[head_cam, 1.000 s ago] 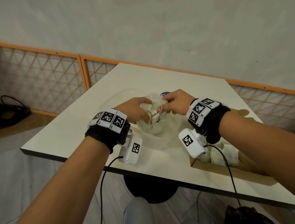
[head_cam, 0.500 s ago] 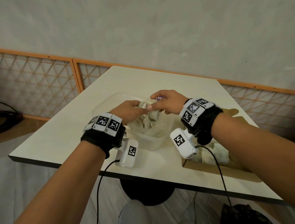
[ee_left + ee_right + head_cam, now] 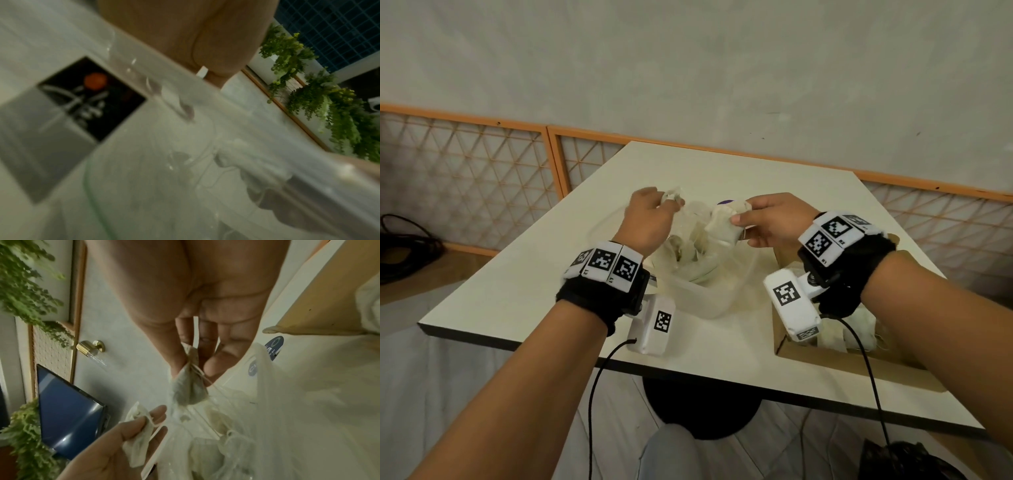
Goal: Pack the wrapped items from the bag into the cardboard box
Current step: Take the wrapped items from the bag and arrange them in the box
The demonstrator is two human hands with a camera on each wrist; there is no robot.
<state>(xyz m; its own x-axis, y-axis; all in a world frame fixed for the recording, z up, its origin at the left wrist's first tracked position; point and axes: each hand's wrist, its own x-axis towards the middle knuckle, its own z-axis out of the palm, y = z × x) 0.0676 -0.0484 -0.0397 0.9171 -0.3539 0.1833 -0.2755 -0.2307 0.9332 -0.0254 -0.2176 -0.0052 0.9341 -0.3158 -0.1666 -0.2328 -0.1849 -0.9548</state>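
the left hand (image 3: 645,219) is raised above the far left rim of the clear, crinkled plastic bag (image 3: 709,298), its fingers (image 3: 148,420) curled round a small cream paper-wrapped bundle tied with string (image 3: 136,449). the right hand (image 3: 774,219) is level with it over the far right side of the bag, thumb and fingertips pinching a second cream wrapped bundle (image 3: 726,222) by its gathered neck; in the right wrist view this one hangs below the fingers (image 3: 216,368) just above the bag's open mouth. more pale wrapped bundles (image 3: 695,253) lie heaped inside the bag, which sits in the middle of the cream rectangular table (image 3: 524,281). the shallow brown cardboard box (image 3: 859,356) rests on the table's near right corner, under the right wrist, with several wrapped bundles (image 3: 863,329) already in it. the left wrist view is blurred and shows mostly bag film. a white camera block with a black marker (image 3: 791,305) hangs from the right wristband. an orange-framed lattice screen (image 3: 465,178) runs behind the table.
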